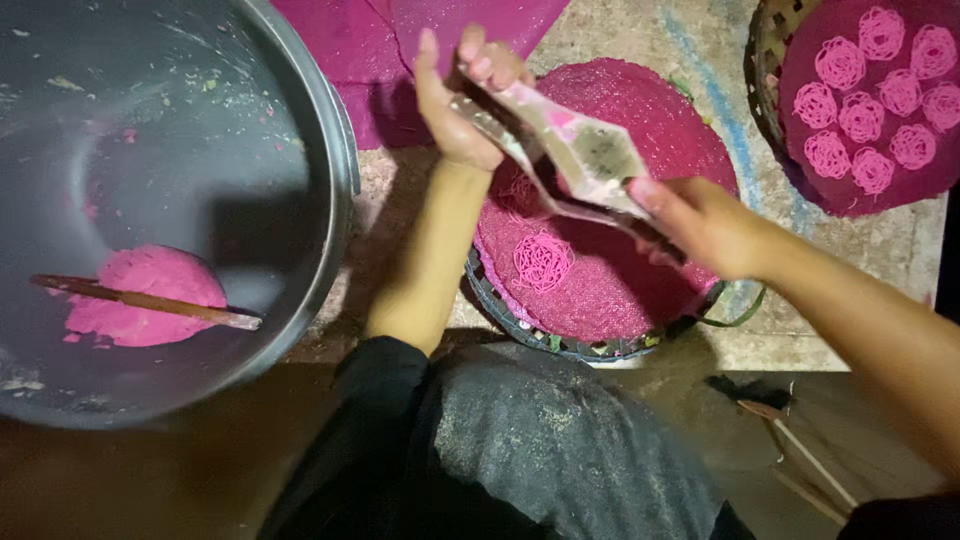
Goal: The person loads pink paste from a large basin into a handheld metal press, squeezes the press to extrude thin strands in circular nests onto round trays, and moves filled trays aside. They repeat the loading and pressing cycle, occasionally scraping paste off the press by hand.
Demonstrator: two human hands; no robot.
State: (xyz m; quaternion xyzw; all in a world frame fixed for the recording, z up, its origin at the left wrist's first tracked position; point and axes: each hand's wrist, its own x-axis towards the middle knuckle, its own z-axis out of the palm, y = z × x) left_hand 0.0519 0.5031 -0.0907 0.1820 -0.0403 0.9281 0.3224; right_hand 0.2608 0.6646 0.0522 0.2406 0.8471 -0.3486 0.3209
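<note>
Both my hands grip a metal dough press (575, 150) held over a round pink mat (620, 270) on a woven basket tray (520, 320). My left hand (460, 90) holds the far handle ends, and my right hand (700, 225) holds the near ends. One pink coil of noodle strands (543, 262) lies on the mat below the press. Another faint coil sits under the press, partly hidden.
A big grey metal pot (330, 180) at left holds a lump of pink dough (145, 295) and a wooden stick (150, 300). A second basket tray (765, 70) at top right carries several pink noodle coils (870, 110). Pink cloths (360, 50) lie behind. Thin sticks (810, 465) lie at bottom right.
</note>
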